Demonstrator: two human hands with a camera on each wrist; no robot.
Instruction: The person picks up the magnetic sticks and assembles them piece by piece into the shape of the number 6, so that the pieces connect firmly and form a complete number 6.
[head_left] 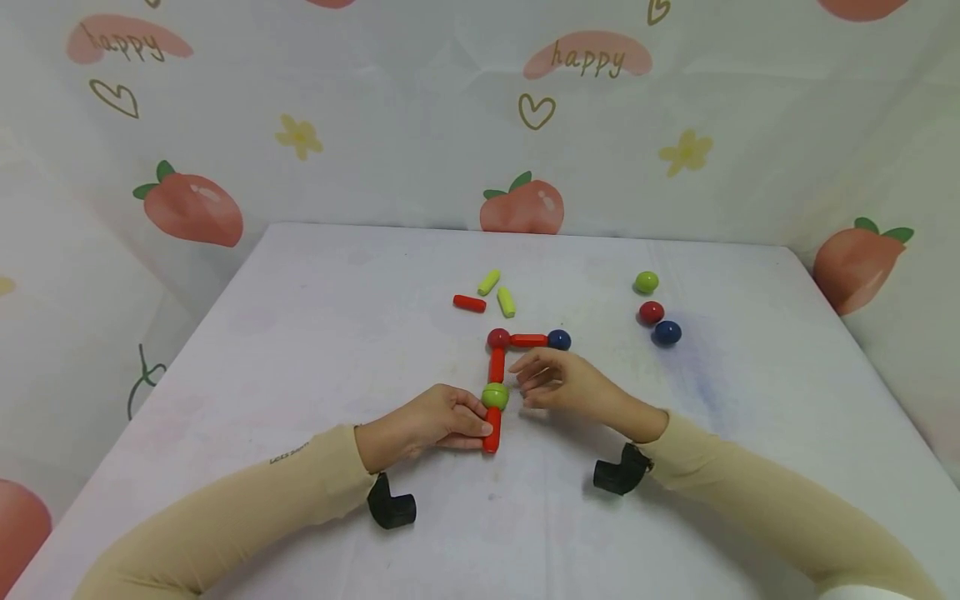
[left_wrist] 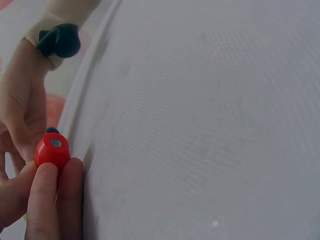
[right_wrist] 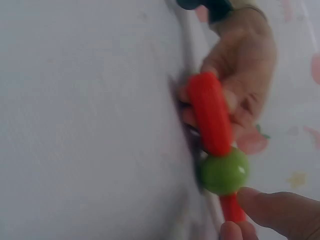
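My left hand (head_left: 442,421) pinches the lower red rod (head_left: 492,431) between thumb and fingers; in the left wrist view the end of this red rod (left_wrist: 52,150) shows a small metal disc. A green ball (head_left: 495,396) joins it to an upper red rod (head_left: 497,365), which runs up to a red ball (head_left: 498,338). From there a sideways red rod (head_left: 529,340) reaches a dark blue ball (head_left: 558,339). Just right of the upper rod, my right hand (head_left: 562,383) hovers with loosely bent fingers and holds nothing. The green ball (right_wrist: 225,171) also shows close to my right thumb (right_wrist: 270,210).
Behind the joined pieces lie a loose red rod (head_left: 469,303) and two yellow-green rods, one (head_left: 489,282) beside the other (head_left: 506,302). Farther right are a green ball (head_left: 647,282), a red ball (head_left: 651,312) and a blue ball (head_left: 667,332). A printed cloth hangs behind the white table (head_left: 337,300).
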